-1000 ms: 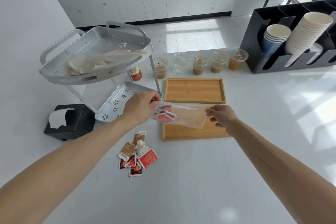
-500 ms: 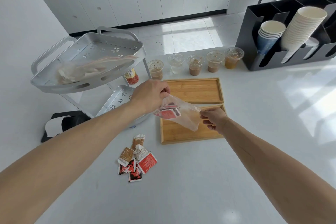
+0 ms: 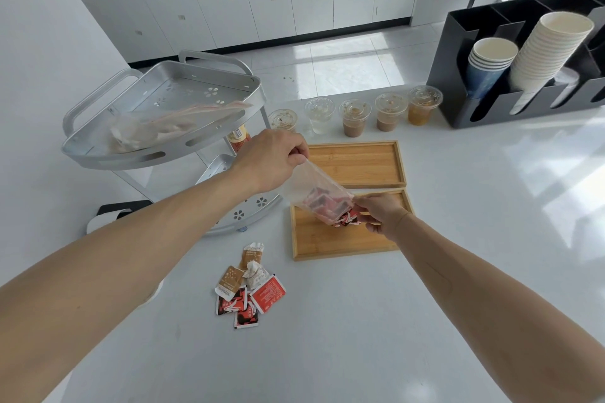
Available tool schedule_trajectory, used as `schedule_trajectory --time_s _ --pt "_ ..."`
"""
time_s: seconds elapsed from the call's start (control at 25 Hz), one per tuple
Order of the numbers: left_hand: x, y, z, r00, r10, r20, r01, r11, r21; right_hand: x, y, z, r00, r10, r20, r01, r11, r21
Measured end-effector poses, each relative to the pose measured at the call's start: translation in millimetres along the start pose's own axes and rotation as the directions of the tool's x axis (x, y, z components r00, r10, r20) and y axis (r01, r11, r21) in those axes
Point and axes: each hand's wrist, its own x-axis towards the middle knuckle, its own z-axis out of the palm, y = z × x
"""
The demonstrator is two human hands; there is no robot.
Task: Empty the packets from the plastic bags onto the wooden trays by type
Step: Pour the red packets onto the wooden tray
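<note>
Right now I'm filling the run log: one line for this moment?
step: emptying bag | left hand: lifts plastic bag | right hand: at its mouth | red packets: sliding onto near tray | far tray: bare

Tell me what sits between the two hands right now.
In the head view, a clear plastic bag spans from the raised left hand to the lower right hand, red packets spilling from its low end above the near wooden tray.

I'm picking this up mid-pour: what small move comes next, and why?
Probably lift the left hand a little higher, tipping the plastic bag more. Its red packets bunch at the mouth by the right hand, above the near tray.
</note>
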Motion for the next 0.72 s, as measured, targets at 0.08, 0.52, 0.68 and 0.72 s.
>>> schedule_trajectory --time_s 0.08,0.52,0.68,0.72 --pt "2 3 -3 1.000 0.012 -0.001 -0.012 1.000 -0.022 0 -1 -1 1.000 -0.010 0.007 0.010 1.000 0.002" --pt "6 24 -23 0.999 0.045 -0.031 -0.049 0.992 -0.115 -11 -8 -16 0.998 -0.029 0.054 0.026 0.998 0.056" --pt "6 32 -23 0.998 0.058 -0.034 -0.062 0.989 -0.134 -14 -6 -24 0.998 -0.042 0.050 0.039 0.998 0.051" --pt "7 33 -21 0.997 0.065 -0.033 -0.069 0.988 -0.139 -15 -5 -25 0.998 -0.041 0.048 0.039 0.998 0.052"
